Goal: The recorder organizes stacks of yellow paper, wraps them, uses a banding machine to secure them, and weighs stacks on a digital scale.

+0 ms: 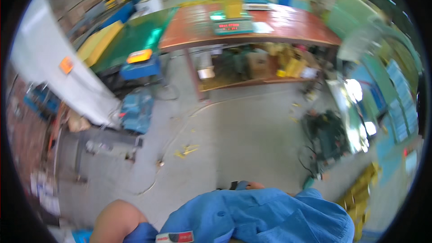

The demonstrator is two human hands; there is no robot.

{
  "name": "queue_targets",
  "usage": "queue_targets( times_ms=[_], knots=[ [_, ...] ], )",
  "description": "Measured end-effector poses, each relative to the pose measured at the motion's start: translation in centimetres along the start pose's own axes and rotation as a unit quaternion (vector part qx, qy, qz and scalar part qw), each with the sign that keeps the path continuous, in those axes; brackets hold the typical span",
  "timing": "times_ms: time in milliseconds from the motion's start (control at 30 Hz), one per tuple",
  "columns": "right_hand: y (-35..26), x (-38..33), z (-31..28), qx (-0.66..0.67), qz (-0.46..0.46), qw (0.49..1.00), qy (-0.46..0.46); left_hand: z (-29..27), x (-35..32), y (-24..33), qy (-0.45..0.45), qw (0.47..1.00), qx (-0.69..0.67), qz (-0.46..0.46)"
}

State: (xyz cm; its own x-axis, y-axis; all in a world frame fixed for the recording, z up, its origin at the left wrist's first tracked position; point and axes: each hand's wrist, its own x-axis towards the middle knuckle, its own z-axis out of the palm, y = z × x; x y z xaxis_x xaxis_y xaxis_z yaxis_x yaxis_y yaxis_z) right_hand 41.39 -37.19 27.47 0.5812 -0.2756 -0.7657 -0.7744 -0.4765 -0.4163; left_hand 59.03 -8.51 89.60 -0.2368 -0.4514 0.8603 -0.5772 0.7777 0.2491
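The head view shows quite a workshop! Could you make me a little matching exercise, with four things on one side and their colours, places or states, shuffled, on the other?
Things:
1. Pillar
2. Yellow box
3. Scale
4. Table

Descriptions:
A. Has a red-lit display
B. Reddish-brown on top
C. White, bearing an orange patch
D. Standing on the scale

Pairs: 1-C, 2-D, 3-A, 4-B

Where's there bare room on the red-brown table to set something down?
The red-brown table has bare top left of the green scale, and right of the white paper toward the table's right end. It's crowded mid-table, where the scale bears a yellow box, and on the packed shelf below.
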Motion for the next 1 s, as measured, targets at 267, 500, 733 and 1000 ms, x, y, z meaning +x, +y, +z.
queue_targets(
  times_ms=[267, 500, 733, 1000],
  knots=[
    [-4.0, 9.9, -10.4, -0.066, 0.001, 0.996, 0.053, -2.1, -5.1, -19.0, -0.089, 0.952, -0.051, -0.289],
    [-1.9, 20.9, -25.0, 0.063, -0.014, 0.986, 0.152, 0.1, -27.2, -37.8, 0.128, 0.605, -0.021, -0.786],
    [2.8, 29.8, -38.8, -0.390, -0.192, 0.900, -0.036, -9.7, -30.7, -48.5, 0.238, 0.501, 0.180, -0.812],
    [10.9, 38.8, -41.0, -0.177, -0.074, 0.980, -0.044, -26.6, -29.2, -67.6, 0.120, 0.489, 0.580, -0.640]
  ],
)
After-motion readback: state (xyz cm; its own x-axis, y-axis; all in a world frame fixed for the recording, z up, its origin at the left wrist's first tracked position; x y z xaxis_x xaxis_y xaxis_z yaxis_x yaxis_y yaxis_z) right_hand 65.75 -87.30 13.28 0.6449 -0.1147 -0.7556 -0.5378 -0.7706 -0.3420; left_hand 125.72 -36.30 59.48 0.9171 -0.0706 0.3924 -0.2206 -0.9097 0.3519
